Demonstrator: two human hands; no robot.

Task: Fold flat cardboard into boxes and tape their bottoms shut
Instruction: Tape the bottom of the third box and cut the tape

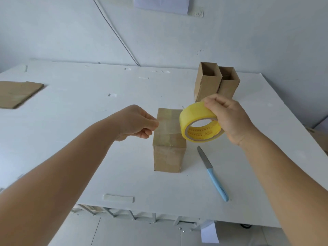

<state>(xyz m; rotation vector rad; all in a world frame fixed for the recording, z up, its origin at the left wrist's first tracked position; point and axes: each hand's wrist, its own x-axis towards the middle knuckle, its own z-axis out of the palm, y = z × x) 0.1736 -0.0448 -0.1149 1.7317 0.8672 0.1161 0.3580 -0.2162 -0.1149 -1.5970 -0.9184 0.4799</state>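
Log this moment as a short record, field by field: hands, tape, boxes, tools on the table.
left hand: fingers pinched beside the taped box, apparently on a clear tape end
right hand: grip on the yellow tape roll, held above the table
taped box: stands closed end up, clear tape across it
open boxes: two, upright, side by side at the far right
knife: blue handle, lying right of the taped box
flat cardboard: far left on the table

Single head view, close above white table [88, 139], looking forward-down over both forearms.
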